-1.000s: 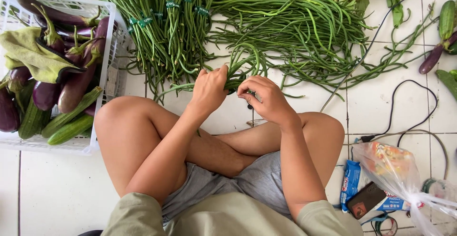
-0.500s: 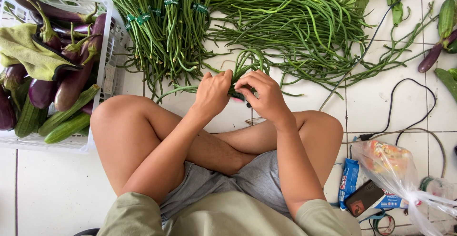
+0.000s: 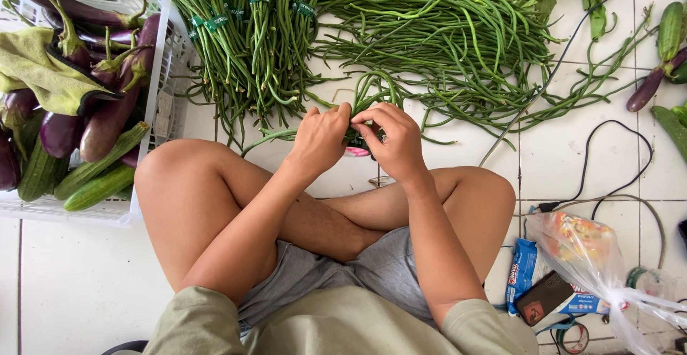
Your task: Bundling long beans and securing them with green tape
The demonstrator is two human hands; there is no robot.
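Fingers of the left hand (image 3: 322,137) and right hand (image 3: 392,140) are closed, pinching the long-bean bundle (image 3: 366,101) between them.

I see a clear plastic bag (image 3: 594,255) on the floor at lower right, a blue packet (image 3: 522,273) beside it, and a dark phone (image 3: 545,296) on that.

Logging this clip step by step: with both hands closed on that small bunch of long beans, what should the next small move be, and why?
Probably finish winding the tie around the bunch of long beans. Both the left hand and the right hand pinch it at one spot, it shows no green band yet, and the tied bundles beside it each carry one.
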